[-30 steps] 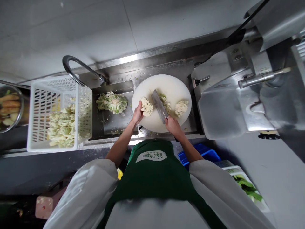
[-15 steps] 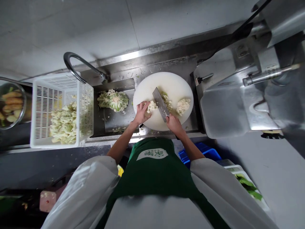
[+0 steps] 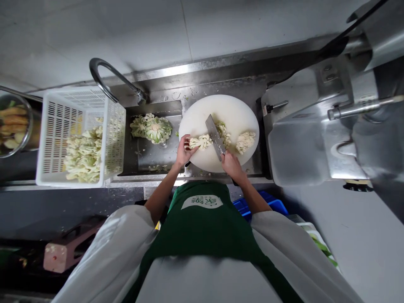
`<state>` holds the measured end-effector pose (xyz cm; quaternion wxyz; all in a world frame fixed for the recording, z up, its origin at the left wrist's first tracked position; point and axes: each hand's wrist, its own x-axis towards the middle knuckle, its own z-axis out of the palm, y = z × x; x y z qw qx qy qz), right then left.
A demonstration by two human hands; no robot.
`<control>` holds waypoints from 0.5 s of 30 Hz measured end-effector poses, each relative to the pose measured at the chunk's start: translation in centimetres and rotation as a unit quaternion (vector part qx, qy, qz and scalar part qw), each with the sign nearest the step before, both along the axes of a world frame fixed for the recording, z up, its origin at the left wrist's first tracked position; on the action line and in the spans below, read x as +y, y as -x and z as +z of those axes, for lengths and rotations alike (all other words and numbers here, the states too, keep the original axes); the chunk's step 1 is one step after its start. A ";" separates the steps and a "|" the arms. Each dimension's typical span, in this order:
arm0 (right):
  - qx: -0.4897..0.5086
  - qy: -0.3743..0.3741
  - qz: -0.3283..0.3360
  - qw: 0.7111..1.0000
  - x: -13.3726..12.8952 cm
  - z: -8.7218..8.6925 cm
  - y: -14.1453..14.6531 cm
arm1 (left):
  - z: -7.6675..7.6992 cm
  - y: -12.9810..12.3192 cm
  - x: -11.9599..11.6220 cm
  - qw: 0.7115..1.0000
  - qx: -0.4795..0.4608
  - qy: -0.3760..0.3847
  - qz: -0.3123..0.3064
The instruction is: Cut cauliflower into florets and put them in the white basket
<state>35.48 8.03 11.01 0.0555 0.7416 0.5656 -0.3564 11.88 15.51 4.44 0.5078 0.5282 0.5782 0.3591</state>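
Observation:
On the round white cutting board (image 3: 202,118) my right hand (image 3: 232,165) grips a cleaver (image 3: 215,136), its blade resting across the middle of the board and pointing away from me. At the board's left edge, my left hand (image 3: 184,150) has its fingers around the stem end of a cauliflower piece (image 3: 202,142), which lies just left of the blade. Greenish cauliflower scraps (image 3: 223,134) sit right behind the blade. Another pale cauliflower chunk (image 3: 245,142) is on the right side of the board.
Left of the board, cauliflower heads (image 3: 154,128) lie in the sink basin (image 3: 151,160) under a curved faucet (image 3: 116,80). A white plastic basket (image 3: 71,184) holds cut florets (image 3: 83,155). A metal machine (image 3: 299,147) stands close on the right.
My left hand has shifted left, and more of the cauliflower piece now shows between it and the blade. The cleaver has stayed nearly in place on the board.

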 end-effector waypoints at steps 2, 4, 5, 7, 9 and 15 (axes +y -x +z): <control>-0.012 0.001 0.007 1.000 -0.2 0.7 0.1 | -0.6 0.1 -1.2 0.999 -0.015 -0.008 0.041; -0.028 -0.007 0.006 1.000 -0.4 1.6 0.4 | -1.2 0.2 -2.2 0.997 -0.020 -0.021 0.068; -0.035 -0.014 0.005 0.999 -0.4 2.0 0.6 | -1.4 0.2 -2.5 0.997 -0.019 -0.028 0.075; -0.041 -0.032 0.010 0.999 -0.3 2.9 1.5 | -1.7 0.1 -3.0 0.996 -0.009 -0.037 0.082; -0.036 -0.046 0.030 0.998 0.2 3.5 2.7 | -1.7 -0.2 -3.2 0.995 0.002 -0.043 0.093; -0.020 -0.039 0.077 0.996 1.9 3.5 6.6 | -1.2 -0.9 -3.4 0.993 -0.022 -0.044 0.110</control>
